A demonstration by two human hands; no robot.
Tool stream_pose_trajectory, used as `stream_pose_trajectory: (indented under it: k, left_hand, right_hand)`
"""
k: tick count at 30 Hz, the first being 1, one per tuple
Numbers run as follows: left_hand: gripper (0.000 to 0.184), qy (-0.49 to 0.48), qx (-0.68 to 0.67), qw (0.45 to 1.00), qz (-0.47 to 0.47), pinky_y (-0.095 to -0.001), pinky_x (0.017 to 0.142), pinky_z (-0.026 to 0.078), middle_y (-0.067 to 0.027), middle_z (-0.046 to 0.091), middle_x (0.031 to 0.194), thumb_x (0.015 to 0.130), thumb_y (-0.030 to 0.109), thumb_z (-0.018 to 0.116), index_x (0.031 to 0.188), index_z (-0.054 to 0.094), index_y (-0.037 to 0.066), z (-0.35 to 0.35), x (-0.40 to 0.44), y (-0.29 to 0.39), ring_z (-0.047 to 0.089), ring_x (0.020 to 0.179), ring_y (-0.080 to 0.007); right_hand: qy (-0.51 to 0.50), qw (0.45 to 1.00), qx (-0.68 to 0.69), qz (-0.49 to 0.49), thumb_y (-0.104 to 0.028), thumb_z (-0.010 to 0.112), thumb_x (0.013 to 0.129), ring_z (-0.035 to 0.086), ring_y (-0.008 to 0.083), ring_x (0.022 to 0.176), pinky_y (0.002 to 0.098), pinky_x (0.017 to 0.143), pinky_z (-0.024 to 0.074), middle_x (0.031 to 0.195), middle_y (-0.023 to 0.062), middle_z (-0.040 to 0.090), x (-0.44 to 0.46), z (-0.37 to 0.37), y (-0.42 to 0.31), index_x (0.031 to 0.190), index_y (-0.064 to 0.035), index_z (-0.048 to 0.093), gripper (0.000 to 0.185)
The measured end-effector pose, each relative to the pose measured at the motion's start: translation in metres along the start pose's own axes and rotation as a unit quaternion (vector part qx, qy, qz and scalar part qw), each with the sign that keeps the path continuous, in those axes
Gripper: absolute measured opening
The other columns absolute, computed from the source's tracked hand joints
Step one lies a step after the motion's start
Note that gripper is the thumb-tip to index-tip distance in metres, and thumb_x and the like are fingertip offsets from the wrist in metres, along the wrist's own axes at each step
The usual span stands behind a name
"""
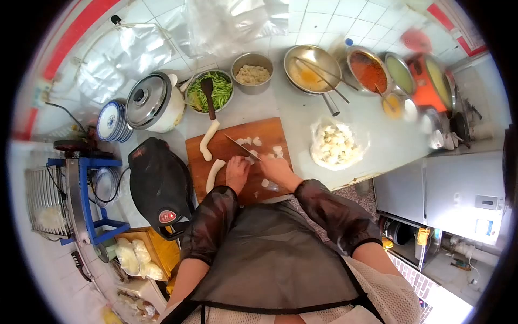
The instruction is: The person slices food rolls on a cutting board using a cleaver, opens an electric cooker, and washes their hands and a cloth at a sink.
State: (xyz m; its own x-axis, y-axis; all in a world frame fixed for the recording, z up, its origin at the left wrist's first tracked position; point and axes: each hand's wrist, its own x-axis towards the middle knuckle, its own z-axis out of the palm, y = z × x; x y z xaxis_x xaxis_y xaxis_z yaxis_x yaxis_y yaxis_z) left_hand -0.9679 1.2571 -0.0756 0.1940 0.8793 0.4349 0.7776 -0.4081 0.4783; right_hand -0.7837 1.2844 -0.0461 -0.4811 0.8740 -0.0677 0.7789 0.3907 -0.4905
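Observation:
My right hand (278, 170) is closed round a kitchen knife (239, 145), whose blade points away and to the left over the wooden cutting board (264, 127). Close beside the blade, my left hand (237, 171) has its fingers curled down on a white food piece (249, 160), mostly hidden under them. A long, smooth white stick of food (206, 144) lies at the board's left, and a second white stick (213, 175) is nearer me. Small white cut pieces (257, 141) are scattered beyond the knife and around my right hand.
Right of the board stands a plastic bag of white chunks (335, 144). Behind are a bowl of green shreds (220, 97), a metal pot (252, 81), a pan (313, 65) and a red-filled bowl (368, 69). A black electric appliance (156, 183) and lidded pot (154, 105) stand left.

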Motion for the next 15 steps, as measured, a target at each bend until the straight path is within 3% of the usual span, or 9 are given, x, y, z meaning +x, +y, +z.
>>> stream_pose_trajectory:
  k: [5, 8, 10, 12, 15]
  left_hand:
    - [0.011, -0.012, -0.028, 0.999, -0.025, -0.0422, 0.074, 0.045, -0.0131, 0.055, 0.092, 0.077, 0.003, 0.066, 0.085, 0.060, 0.003, 0.010, -0.012, -0.009, 0.054, 0.087, -0.0335]
    - [0.011, 0.008, -0.007, 1.000, -0.010, -0.0428, 0.074, 0.045, -0.0133, 0.056, 0.090, 0.076, 0.003, 0.066, 0.085, 0.059, 0.003, 0.017, -0.011, -0.012, 0.054, 0.086, -0.0335]
    - [0.012, -0.014, -0.013, 0.999, -0.031, -0.0431, 0.074, 0.046, -0.0138, 0.057, 0.091, 0.078, 0.004, 0.066, 0.088, 0.060, 0.003, 0.011, -0.018, -0.007, 0.054, 0.086, -0.0350]
    - [0.013, -0.031, -0.017, 0.998, -0.042, -0.0434, 0.075, 0.047, -0.0143, 0.057, 0.092, 0.079, 0.005, 0.066, 0.090, 0.060, 0.002, 0.005, -0.016, -0.011, 0.055, 0.086, -0.0366]
    - [0.015, -0.022, -0.062, 0.997, -0.046, -0.0439, 0.076, 0.047, -0.0145, 0.057, 0.092, 0.078, 0.003, 0.066, 0.091, 0.060, 0.002, 0.010, -0.015, -0.011, 0.055, 0.087, -0.0364]
  right_hand:
    - [-0.073, 0.997, -0.006, 0.019, -0.018, 0.048, 0.091, 0.065, 0.0352, 0.064, 0.0464, 0.056, 0.0500, 0.068, 0.0149, 0.065, -0.031, -0.028, -0.015, 0.095, -0.0072, 0.050, 0.012]
    - [-0.035, 0.999, -0.021, 0.021, -0.017, 0.049, 0.090, 0.066, 0.0353, 0.063, 0.0463, 0.055, 0.0501, 0.067, 0.0153, 0.065, 0.007, 0.013, -0.020, 0.095, -0.0068, 0.051, 0.012]
    - [0.030, 0.998, 0.011, -0.055, -0.017, 0.050, 0.090, 0.066, 0.0357, 0.062, 0.0469, 0.054, 0.0499, 0.065, 0.0153, 0.064, 0.035, 0.034, -0.021, 0.096, -0.0063, 0.051, 0.013]
    - [0.026, 0.999, 0.003, -0.044, -0.018, 0.049, 0.090, 0.066, 0.0353, 0.062, 0.0465, 0.054, 0.0499, 0.065, 0.0152, 0.064, 0.036, 0.043, -0.009, 0.096, -0.0063, 0.051, 0.013]
    - [0.009, 1.000, -0.012, -0.024, -0.018, 0.049, 0.090, 0.066, 0.0337, 0.061, 0.0453, 0.052, 0.0499, 0.065, 0.0145, 0.064, -0.001, -0.011, -0.013, 0.095, -0.0063, 0.051, 0.013]
